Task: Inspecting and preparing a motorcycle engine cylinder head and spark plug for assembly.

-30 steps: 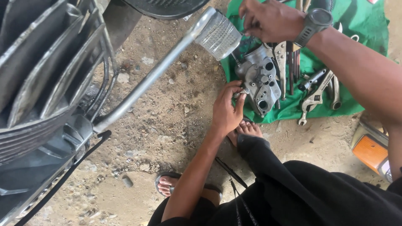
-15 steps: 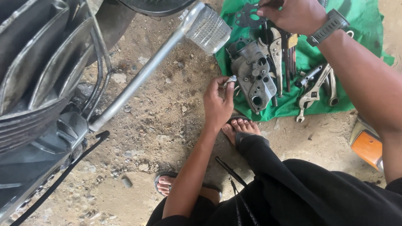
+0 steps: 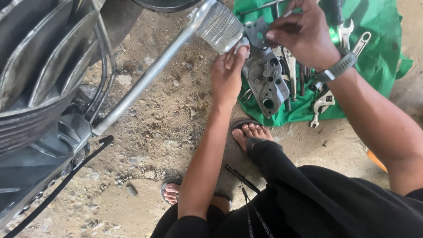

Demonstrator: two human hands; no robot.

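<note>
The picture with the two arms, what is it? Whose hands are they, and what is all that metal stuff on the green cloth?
A camera on a person's head looks down, so you see that person's own arms, knees and sandalled feet. The person squats on dirt ground beside a motorbike engine with a long silver lever. A green cloth is spread on the ground with wrenches and other tools on it. The left hand touches a grey metal engine cover lying on the cloth. The right hand, with a wristwatch, pinches a thin dark flat piece above it.
</note>
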